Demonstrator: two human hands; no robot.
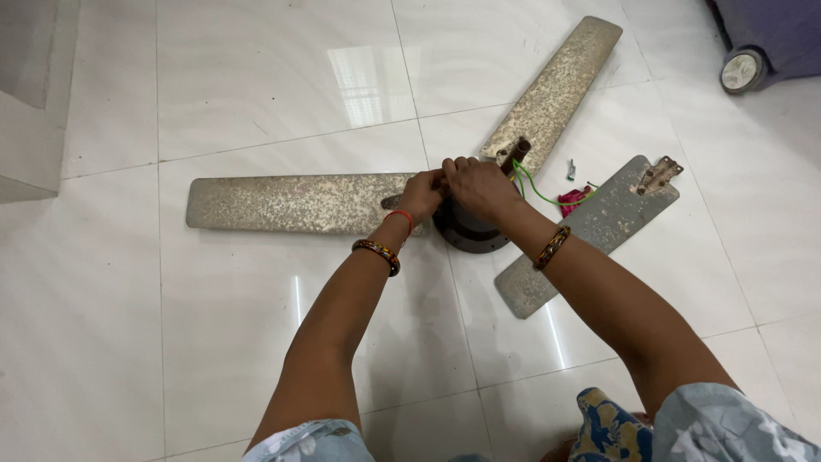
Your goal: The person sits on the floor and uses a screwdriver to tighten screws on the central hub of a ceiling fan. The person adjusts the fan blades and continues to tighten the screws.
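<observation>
corroded, pitted metal fan blades point(299, 204) on glossy floor tiles point(256, 77).

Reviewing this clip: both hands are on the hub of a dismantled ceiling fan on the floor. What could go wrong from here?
1. Both the left hand and right hand crowd the dark motor hub; a slip could pinch fingers against the blade bracket.
2. The green wires lie loose beside the right hand and might snag or get tugged.
3. The detached blade lies close under the right forearm; its rusty bracket and edges could scratch skin or the glossy floor tiles.
</observation>
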